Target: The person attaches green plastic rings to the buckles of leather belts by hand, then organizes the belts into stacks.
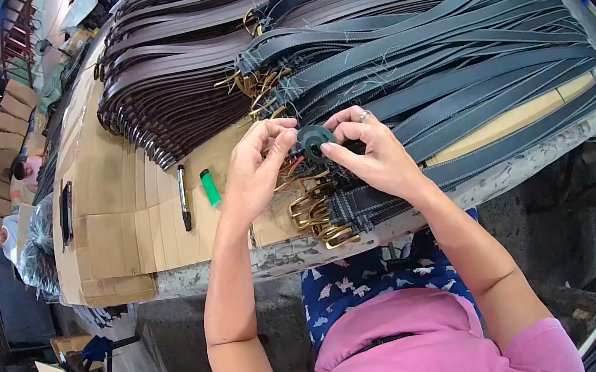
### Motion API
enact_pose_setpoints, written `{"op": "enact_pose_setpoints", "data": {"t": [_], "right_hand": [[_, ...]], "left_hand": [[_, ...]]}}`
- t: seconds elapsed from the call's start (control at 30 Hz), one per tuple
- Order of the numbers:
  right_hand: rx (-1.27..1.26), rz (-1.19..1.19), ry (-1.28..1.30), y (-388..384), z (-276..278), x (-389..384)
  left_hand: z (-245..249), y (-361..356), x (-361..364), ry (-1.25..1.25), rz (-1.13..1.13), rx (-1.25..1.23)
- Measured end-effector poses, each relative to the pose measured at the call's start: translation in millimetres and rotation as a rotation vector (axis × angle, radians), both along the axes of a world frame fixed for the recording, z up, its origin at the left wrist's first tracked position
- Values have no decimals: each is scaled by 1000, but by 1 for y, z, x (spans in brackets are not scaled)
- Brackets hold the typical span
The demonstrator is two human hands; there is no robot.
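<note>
My right hand point(373, 148) pinches a dark green, ring-shaped piece point(312, 136) between thumb and fingers. Just left of that ring, my left hand point(260, 162) has its thumb and fingertips drawn together; whether a fine thread or the ring's edge lies between them is too small to tell. Both hands are over the front ends of black stitched belts point(416, 45), whose gold buckles point(310, 213) hang near the table's front edge. More black belts point(493, 153) lie beneath and beside my right forearm. Loose threads stick out from several of them.
Dark brown belts point(174, 81) are stacked at the back left. A black marker point(184, 197) and a green lighter point(210, 187) lie on the cardboard point(109, 237) left of my hands. Two other people point(9, 237) are at the far left, beside stacked boxes.
</note>
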State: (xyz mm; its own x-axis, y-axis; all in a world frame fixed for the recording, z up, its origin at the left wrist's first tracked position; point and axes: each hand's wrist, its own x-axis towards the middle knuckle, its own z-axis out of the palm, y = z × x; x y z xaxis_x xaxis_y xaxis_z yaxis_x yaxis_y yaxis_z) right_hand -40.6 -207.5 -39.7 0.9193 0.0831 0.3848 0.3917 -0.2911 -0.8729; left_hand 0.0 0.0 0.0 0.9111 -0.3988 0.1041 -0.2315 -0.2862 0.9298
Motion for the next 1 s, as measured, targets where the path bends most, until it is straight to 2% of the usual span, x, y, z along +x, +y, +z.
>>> {"op": "enact_pose_setpoints", "data": {"t": [0.07,0.17,0.2,0.23,0.27,0.37,0.4,0.5,0.6,0.83,1.0], "right_hand": [[1,-9,-38,0,0,0],[161,-32,-11,-3,-3,3],[204,-60,60,-7,-2,3],[364,-89,113,-7,-6,5],[384,-105,109,-9,-9,7],[359,-114,204,-16,-7,3],[337,-110,254,-17,-5,1],[349,-96,160,-14,-7,1],[356,-86,138,-11,-10,1],[108,-61,25,-12,-9,1],[80,-64,41,-11,-6,0]], "left_hand": [[1,0,0,45,26,-61],[10,0,-1,-12,93,75],[10,1,-2,-189,99,189],[9,1,-2,-365,105,303],[9,2,-4,-540,110,416],[21,-11,-18,-400,46,423],[21,-13,-20,-428,30,481],[13,-22,-21,-650,59,529],[2,-27,-16,-746,110,532],[3,-29,-16,-581,174,410],[4,-29,-17,-583,173,422]]}}
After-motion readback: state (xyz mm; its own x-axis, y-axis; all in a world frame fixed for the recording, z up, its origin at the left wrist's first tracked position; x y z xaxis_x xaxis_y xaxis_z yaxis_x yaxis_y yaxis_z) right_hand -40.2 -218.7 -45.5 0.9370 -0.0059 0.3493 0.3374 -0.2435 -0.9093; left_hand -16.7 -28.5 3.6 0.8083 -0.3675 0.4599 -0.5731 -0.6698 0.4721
